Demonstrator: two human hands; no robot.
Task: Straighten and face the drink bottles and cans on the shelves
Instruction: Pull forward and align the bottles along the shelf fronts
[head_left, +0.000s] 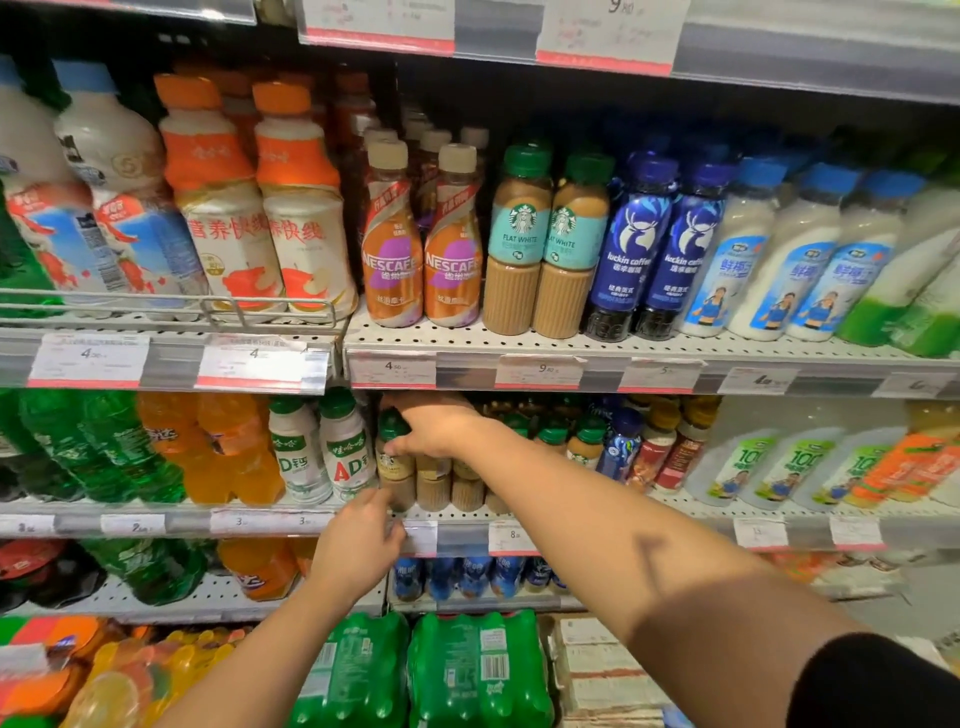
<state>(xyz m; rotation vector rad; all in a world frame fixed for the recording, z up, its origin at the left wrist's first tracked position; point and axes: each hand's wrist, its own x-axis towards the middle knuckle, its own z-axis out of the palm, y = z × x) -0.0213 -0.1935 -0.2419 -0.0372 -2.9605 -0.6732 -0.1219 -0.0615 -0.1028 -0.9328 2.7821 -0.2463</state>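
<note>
Crowded by AD bottles (345, 447) on its left and more coffee bottles on its right. Stood at the front of the second shelf (571, 512): coffee bottle (396, 462), green cap, label unreadable. Gripped at its neck by right hand (434, 423); touched low by left hand (358, 540), fingers loosely together.

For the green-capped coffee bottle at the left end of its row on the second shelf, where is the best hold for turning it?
Probably the neck and shoulder of the green-capped coffee bottle, from the open front, where the right hand is. White bottles and coffee bottles crowd both sides; the left hand can steady the ribbed base.
</note>
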